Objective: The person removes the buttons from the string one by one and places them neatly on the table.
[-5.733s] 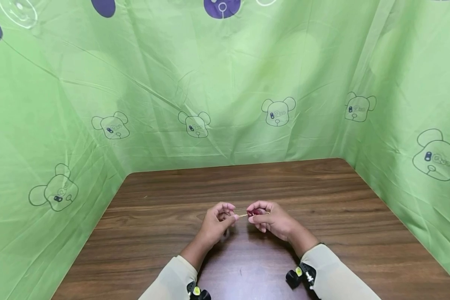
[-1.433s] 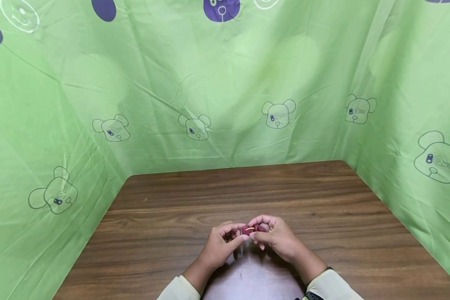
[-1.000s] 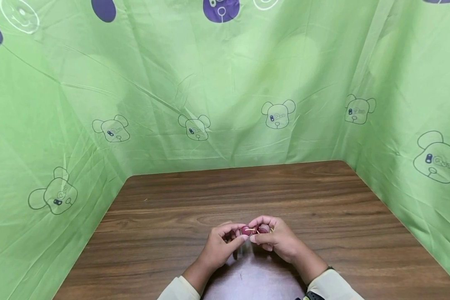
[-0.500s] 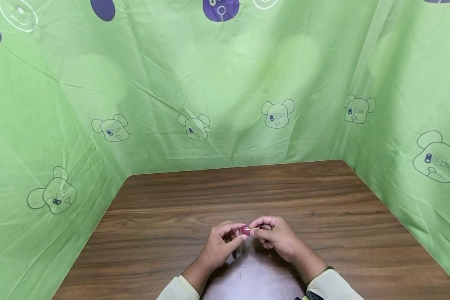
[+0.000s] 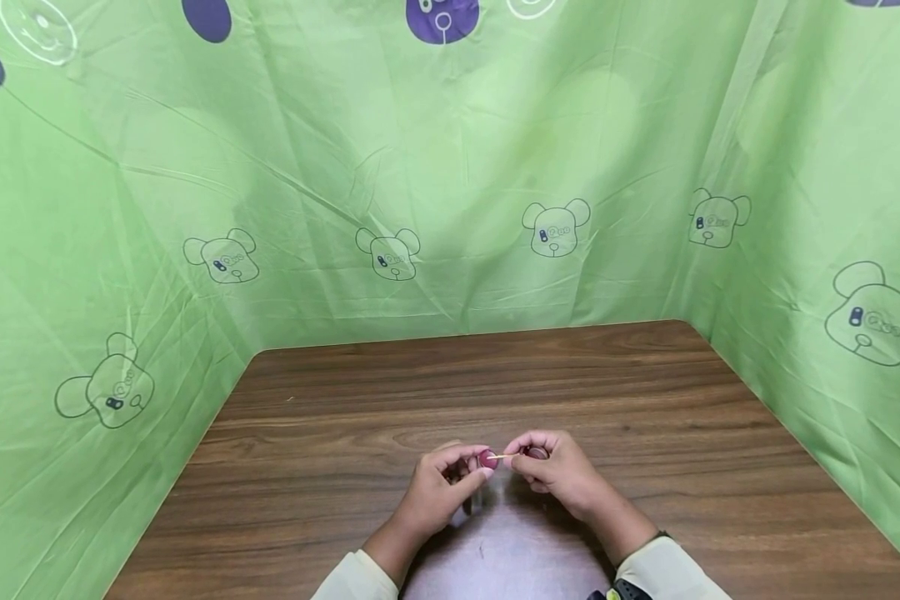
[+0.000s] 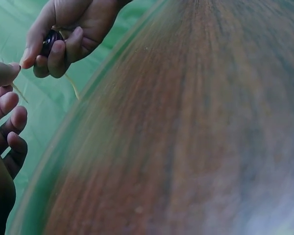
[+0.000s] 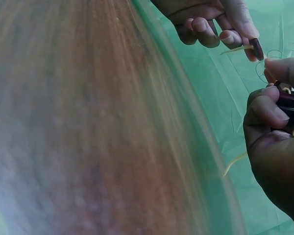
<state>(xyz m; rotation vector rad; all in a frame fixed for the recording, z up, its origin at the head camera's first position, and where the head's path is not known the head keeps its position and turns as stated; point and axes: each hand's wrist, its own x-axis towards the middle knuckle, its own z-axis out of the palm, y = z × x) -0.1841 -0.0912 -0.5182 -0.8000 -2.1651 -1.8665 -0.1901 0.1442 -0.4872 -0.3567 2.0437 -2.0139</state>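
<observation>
Left hand pinches red disc. Right hand pinches yellow string coming off disc, another red piece in its grip. Wooden table below, green curtain with bear outlines behind.

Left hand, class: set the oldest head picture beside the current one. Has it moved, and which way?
Yes. Judged against the table's far edge, the left hand has moved nearer the person, and slightly rightward.

Dark discs partly hidden; sleeves cut off.
</observation>
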